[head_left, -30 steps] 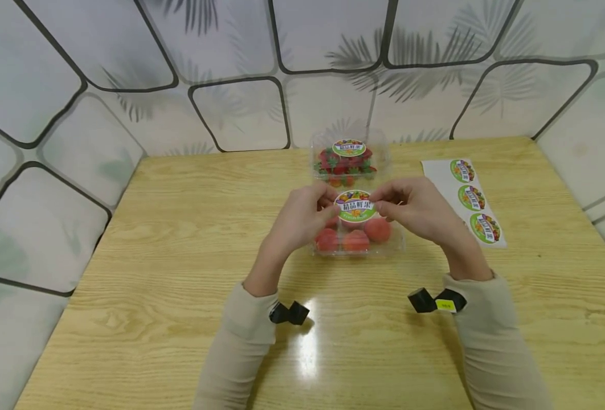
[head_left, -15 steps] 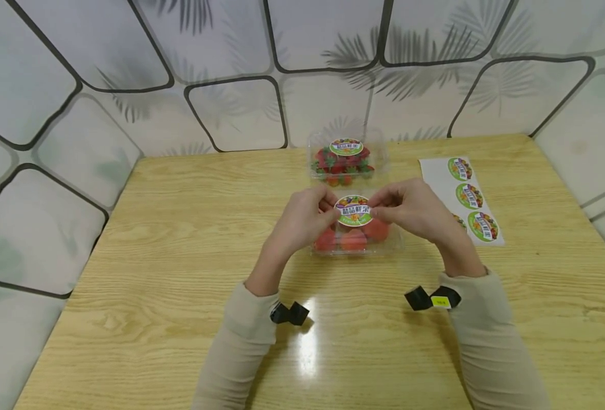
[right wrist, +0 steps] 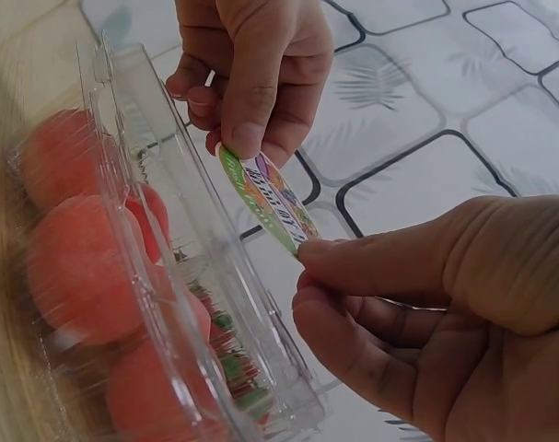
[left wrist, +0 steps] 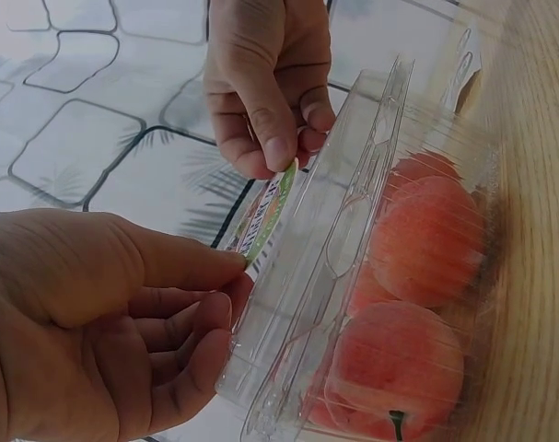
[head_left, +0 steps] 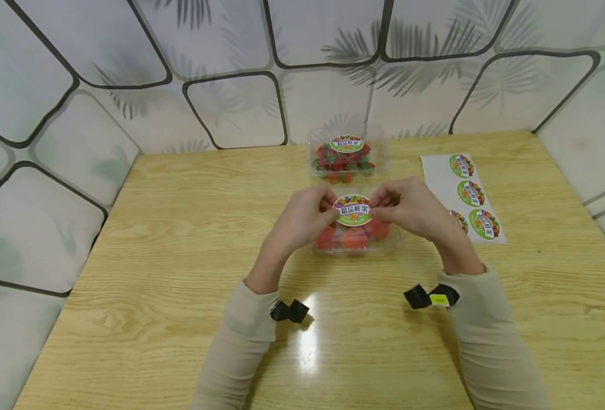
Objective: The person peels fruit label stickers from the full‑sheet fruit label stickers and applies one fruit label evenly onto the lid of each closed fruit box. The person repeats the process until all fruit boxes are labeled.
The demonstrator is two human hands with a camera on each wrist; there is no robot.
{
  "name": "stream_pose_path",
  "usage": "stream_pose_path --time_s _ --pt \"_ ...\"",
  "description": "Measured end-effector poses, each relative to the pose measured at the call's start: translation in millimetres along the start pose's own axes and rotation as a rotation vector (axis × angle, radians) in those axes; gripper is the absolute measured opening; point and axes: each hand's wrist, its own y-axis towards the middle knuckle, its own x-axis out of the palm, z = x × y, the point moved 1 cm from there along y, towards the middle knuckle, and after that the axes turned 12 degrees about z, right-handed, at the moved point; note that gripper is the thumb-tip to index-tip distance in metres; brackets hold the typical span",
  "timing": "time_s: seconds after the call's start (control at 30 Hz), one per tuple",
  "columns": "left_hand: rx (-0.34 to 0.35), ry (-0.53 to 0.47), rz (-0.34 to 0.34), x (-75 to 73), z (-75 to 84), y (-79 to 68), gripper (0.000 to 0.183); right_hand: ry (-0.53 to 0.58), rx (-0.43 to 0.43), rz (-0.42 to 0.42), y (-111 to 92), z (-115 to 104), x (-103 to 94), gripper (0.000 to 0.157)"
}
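An oval fruit sticker [head_left: 352, 210] with a green lower edge is stretched between both hands. My left hand [head_left: 306, 215] pinches its left end between thumb and forefinger, and my right hand [head_left: 410, 208] pinches its right end. Directly beneath is a clear plastic box [head_left: 384, 246] holding several peaches [head_left: 354, 238]. In the left wrist view the sticker [left wrist: 268, 216] is held close over the lid [left wrist: 302, 249], slightly tilted to it. The right wrist view shows the thumb and forefinger of each hand at opposite ends of the sticker [right wrist: 265, 198].
Behind the peach box stands a clear box of strawberries [head_left: 344, 162] with a similar sticker [head_left: 347, 143] on its lid. A white sheet of stickers [head_left: 438, 171] lies to the right on the wooden table [head_left: 189, 228]. A patterned wall [head_left: 236, 114] borders the table's back.
The sticker has come slightly down and left over the peach box, with both hands still pinching its ends. The boxes and the sticker sheet stay in place.
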Motion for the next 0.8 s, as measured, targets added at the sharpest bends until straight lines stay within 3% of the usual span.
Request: stream_pose_path --time_s 0.23,0.5,0.8 --pt "0.008 0.03 -0.006 -0.1 -0.9 0.7 0.008 -0.036 0.011 0.011 1.9 0.9 1.5 0.011" --pt "-0.003 0.027 -0.017 -0.3 -1.0 1.4 0.008 -0.01 0.041 -0.007 3.2 0.7 1.7 0.032" --pt "0.01 0.02 -0.015 -0.7 -0.7 1.8 0.005 -0.001 0.021 -0.002 3.5 1.3 2.1 0.023"
